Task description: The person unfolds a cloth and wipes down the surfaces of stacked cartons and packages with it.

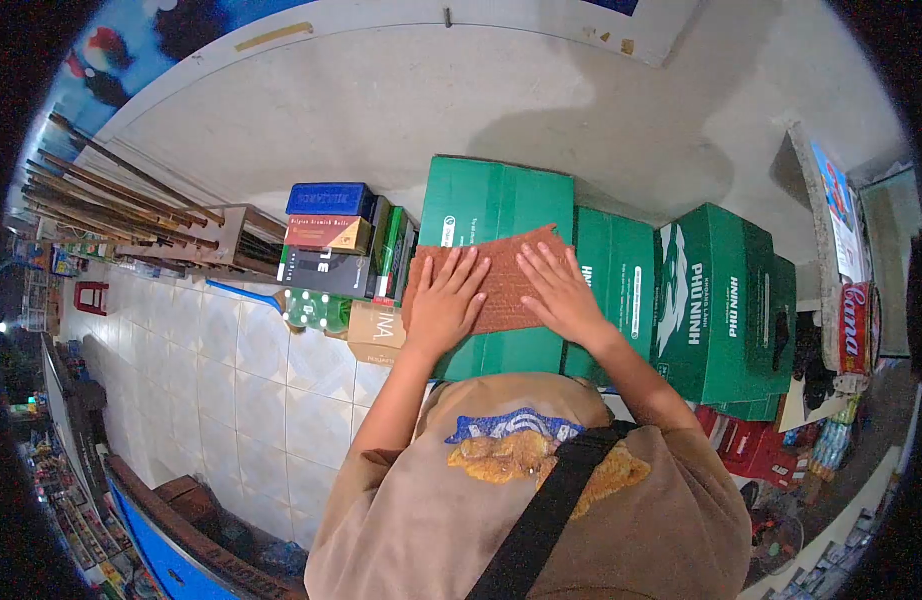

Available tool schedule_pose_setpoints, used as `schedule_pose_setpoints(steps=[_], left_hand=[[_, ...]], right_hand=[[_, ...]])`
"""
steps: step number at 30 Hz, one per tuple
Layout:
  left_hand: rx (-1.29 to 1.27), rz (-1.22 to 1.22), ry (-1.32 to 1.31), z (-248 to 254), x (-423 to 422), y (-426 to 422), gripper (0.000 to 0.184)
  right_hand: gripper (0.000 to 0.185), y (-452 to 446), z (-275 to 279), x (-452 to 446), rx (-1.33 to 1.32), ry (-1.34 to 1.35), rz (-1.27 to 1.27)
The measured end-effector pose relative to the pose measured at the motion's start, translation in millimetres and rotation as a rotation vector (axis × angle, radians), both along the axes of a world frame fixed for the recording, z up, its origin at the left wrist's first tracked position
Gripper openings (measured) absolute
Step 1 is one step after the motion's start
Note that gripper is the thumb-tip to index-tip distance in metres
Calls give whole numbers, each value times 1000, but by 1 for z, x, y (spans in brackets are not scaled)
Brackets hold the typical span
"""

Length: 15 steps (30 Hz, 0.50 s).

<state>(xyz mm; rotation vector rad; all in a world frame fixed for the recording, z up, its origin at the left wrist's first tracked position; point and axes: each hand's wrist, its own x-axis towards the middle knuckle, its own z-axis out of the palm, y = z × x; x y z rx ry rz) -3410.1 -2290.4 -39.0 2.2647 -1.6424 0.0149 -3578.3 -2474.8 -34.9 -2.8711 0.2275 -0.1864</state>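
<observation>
A reddish-brown cloth [496,290] with a ribbed texture lies spread across the top of a green cardboard box [501,200]. My left hand [449,300] rests flat on the left part of the cloth, fingers stretched out. On its right part lies my right hand [563,292], also flat with the fingers spread. Neither hand grips anything. The cloth covers the middle of the box, and its edges look uneven.
More green boxes [721,300] stand to the right, against the wall. On the left are stacked small boxes [326,235], green-capped bottles [316,310] and a brown carton [374,335]. A rack of wooden sticks [131,200] stands farther left above the tiled floor [261,390].
</observation>
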Motion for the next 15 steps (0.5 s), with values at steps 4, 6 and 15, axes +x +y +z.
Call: schedule_pose_setpoints(steps=[4,6,15], left_hand=[[35,92,-9,2,13,22,54],[50,125,12,4,19,30,54],[7,152,-57,9,41,21,54]], right_hand=[[65,-19,8,-20,10,87,-22],[55,-31,8,-28,63,30,-57],[28,-56,4,-6,77,-250,-182]])
